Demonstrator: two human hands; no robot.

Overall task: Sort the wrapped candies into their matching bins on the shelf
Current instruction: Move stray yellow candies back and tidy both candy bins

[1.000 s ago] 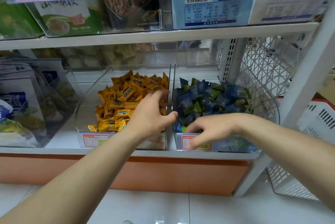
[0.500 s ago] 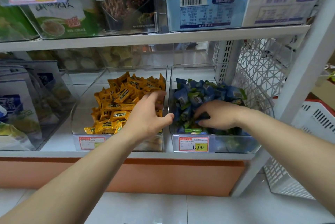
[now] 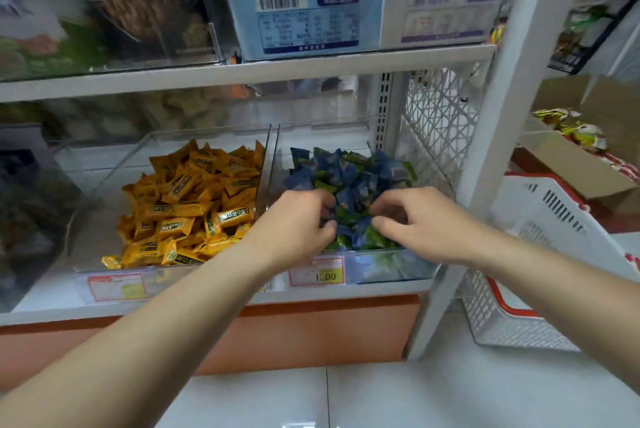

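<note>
On lower white shelf (image 3: 41, 310), right clear plastic bin (image 3: 381, 268): blue-green wrapped candies (image 3: 349, 174) piled. Left hand (image 3: 294, 223), right hand (image 3: 422, 223) both curled into pile, grip unclear. Orange wrapped candies (image 3: 194, 199) in left clear bin (image 3: 97, 240).

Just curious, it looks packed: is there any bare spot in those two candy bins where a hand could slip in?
Bare floor shows in the yellow bin along its left wall and behind the yellow candies. The blue bin has a free strip behind the blue candies. Its front is crowded: the left hand and right hand reach in there.
</note>
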